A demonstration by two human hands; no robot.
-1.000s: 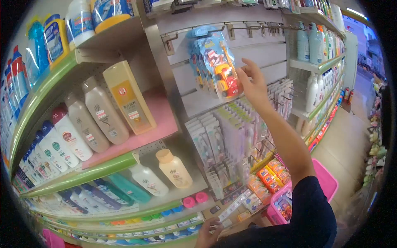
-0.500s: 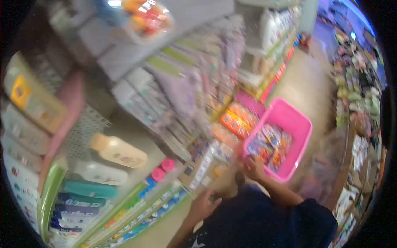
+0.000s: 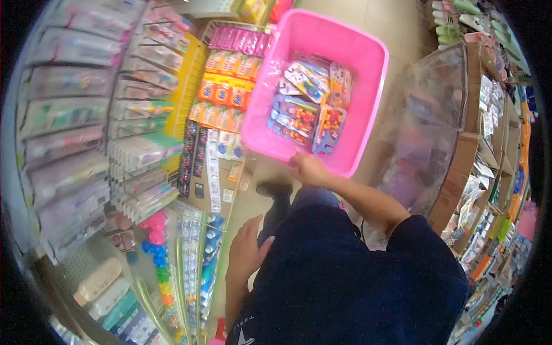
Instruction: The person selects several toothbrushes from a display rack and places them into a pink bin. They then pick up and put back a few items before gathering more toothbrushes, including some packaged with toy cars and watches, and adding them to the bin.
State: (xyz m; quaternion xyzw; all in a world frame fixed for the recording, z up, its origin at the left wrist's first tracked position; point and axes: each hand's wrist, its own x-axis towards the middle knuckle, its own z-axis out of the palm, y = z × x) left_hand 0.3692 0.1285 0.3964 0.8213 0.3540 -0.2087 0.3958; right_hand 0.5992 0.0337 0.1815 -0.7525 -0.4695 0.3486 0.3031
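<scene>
A pink plastic tub stands ahead of me, tilted in the view. Several blister-carded small items, blue and orange, lie inside it, among them a blue-and-red pack and a white-and-blue pack. My right hand is closed at the tub's near rim, its fingers curled over the edge. My left hand hangs beside my dark shirt, fingers loosely stretched and holding nothing. It is nearest to the lower shelf edge on the left.
Hanging packs line the left shelves. Orange-wrapped packets sit on a rack beside the tub. Lotion-type bottles stand lower left. Plastic-covered goods and cardboard boxes border the aisle on the right.
My view has turned and the tub shows larger and higher in it. My right hand stays at its near rim. The left hand has shifted left and closer to my body.
</scene>
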